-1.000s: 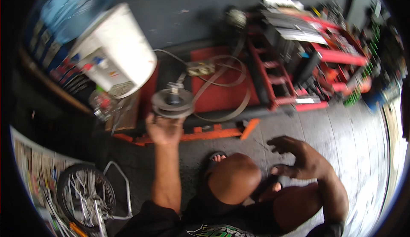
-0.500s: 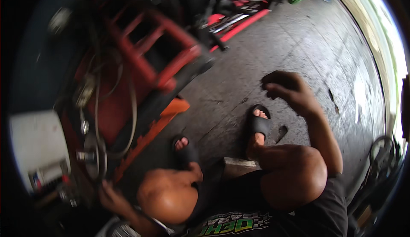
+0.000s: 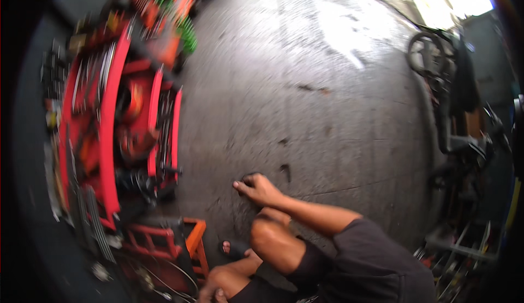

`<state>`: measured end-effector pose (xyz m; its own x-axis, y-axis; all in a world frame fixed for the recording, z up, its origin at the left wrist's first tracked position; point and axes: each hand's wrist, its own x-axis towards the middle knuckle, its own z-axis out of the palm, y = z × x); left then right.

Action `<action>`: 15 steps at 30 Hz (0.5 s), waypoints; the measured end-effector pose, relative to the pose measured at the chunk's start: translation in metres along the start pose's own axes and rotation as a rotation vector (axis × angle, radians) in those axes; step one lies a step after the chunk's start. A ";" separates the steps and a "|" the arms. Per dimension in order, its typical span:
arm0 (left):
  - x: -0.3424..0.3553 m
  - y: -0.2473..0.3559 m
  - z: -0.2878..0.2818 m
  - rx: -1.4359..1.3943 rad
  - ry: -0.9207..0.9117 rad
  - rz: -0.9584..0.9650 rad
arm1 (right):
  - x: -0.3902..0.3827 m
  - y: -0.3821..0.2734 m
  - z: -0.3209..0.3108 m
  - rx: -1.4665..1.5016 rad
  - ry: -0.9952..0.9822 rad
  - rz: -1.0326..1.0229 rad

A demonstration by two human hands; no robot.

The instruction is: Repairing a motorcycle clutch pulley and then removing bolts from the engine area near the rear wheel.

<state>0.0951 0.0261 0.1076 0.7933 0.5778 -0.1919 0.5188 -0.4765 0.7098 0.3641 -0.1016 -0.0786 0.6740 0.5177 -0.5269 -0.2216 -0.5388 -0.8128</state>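
Note:
My right hand [image 3: 263, 190] is held out above my right knee, over the floor. Its fingers are loosely bent and the thumb stands apart from them; no object shows in it. A dark patch lies just behind the fingers, too blurred to make out. My left hand [image 3: 210, 294] is at the lower edge beside my left knee, partly cut off and blurred, so its fingers cannot be read. One foot in a dark sandal [image 3: 236, 249] rests on the floor in front of my left knee.
At left stands a red tool cart [image 3: 109, 139] with open drawers of wrenches. Near it are an orange metal stand [image 3: 196, 245], a red frame [image 3: 150, 240] and a green coil spring [image 3: 186, 34]. Motorcycle parts with a wheel [image 3: 427, 53] line the right side, beside a tool rack [image 3: 461, 248].
My view has swung to the right, bringing the tool cart and motorcycle parts into sight. My left hand has come off the cables at the red stand and is now by my knee.

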 end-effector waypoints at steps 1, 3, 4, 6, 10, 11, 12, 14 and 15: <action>-0.003 0.019 -0.005 -0.103 -0.094 -0.036 | -0.027 -0.018 -0.020 0.120 0.135 0.011; 0.010 0.090 -0.009 -0.215 -0.286 0.214 | -0.078 -0.039 -0.037 0.190 0.202 -0.064; 0.024 0.143 -0.014 -0.283 -0.376 0.351 | -0.117 -0.109 -0.065 0.332 0.066 0.145; 0.036 0.253 -0.005 -0.142 -0.473 0.730 | -0.152 -0.118 -0.073 0.752 -0.106 0.335; 0.040 0.371 0.057 -0.145 -0.514 1.161 | -0.202 -0.185 -0.132 1.651 -0.279 0.611; 0.045 0.399 0.067 -0.153 -0.503 1.335 | -0.207 -0.185 -0.158 1.794 -0.433 0.525; 0.051 0.423 0.079 -0.161 -0.516 1.373 | -0.211 -0.183 -0.192 1.805 -0.410 0.485; 0.068 0.465 0.101 -0.027 -0.664 1.486 | -0.220 -0.175 -0.256 1.638 0.113 0.526; 0.073 0.489 0.118 -0.035 -0.750 1.434 | -0.226 -0.170 -0.281 1.662 0.147 0.498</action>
<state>0.4441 -0.2427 0.3608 0.5678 -0.7476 0.3446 -0.7460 -0.2903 0.5994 0.4476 -0.3139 0.2481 0.3540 0.4180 -0.8366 -0.7733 0.6339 -0.0105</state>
